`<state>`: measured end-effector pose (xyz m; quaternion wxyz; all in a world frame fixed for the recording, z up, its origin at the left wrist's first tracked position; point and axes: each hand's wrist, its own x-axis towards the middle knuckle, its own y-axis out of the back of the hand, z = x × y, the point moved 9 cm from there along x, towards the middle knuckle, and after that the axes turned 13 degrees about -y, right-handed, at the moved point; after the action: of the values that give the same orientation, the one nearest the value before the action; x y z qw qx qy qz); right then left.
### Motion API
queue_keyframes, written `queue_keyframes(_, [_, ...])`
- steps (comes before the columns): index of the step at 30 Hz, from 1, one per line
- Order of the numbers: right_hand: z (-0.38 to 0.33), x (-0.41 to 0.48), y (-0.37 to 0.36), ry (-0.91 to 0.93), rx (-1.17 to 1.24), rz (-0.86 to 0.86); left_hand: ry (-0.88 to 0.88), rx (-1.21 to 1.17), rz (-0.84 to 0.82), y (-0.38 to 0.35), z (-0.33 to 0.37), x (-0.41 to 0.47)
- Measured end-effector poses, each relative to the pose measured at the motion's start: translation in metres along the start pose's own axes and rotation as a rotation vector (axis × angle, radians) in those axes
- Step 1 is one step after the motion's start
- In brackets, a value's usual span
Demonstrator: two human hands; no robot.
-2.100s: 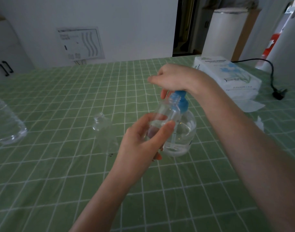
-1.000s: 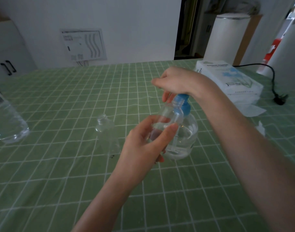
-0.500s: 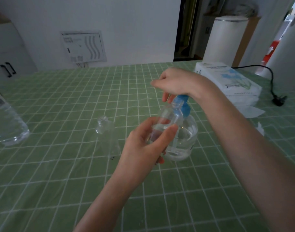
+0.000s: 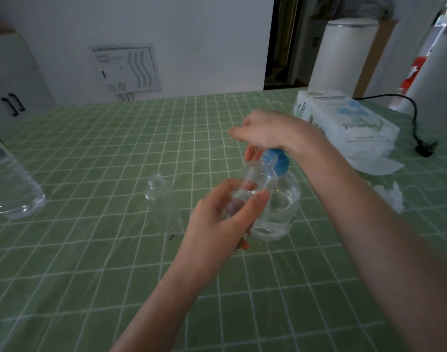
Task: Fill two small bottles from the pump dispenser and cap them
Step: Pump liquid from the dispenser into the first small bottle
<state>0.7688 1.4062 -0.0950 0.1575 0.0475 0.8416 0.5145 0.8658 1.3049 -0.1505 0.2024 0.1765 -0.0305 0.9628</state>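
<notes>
My left hand (image 4: 225, 219) grips a small clear bottle (image 4: 255, 181) partly filled with clear liquid, tilted with its open neck up under the pump. Behind it a round clear pump dispenser (image 4: 284, 209) with a blue collar stands on the green checked tablecloth. My right hand (image 4: 268, 132) covers the pump head from above, fingers curled over it; the nozzle is hidden. A second small clear bottle (image 4: 161, 199) stands uncapped and apparently empty to the left. No caps are in view.
A large clear water bottle (image 4: 11, 186) lies at the left edge. A white tissue pack (image 4: 344, 120) with loose tissues sits at the back right, beside a black power cord and plug (image 4: 425, 146). White crumpled paper (image 4: 390, 196) lies right of my forearm.
Both hands and the bottles stay almost in place. My right hand keeps bearing on the pump head, and the view has shifted slightly.
</notes>
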Motion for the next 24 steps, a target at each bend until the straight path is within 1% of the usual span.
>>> queue_keyframes(3, [-0.002,-0.001,0.006,0.025,0.039,0.024,-0.009,-0.002,-0.003,-0.001,0.002,0.002])
queue_keyframes(8, [-0.007,-0.004,0.026,0.106,0.179,0.147,-0.039,0.005,0.002,-0.001,0.007,0.005])
queue_keyframes(17, [-0.007,-0.007,0.03,0.115,0.138,0.082,-0.028,-0.003,0.011,0.0,0.007,0.004])
queue_keyframes(24, [-0.006,-0.006,0.018,0.096,0.112,0.041,-0.039,-0.005,0.003,0.0,0.007,0.004])
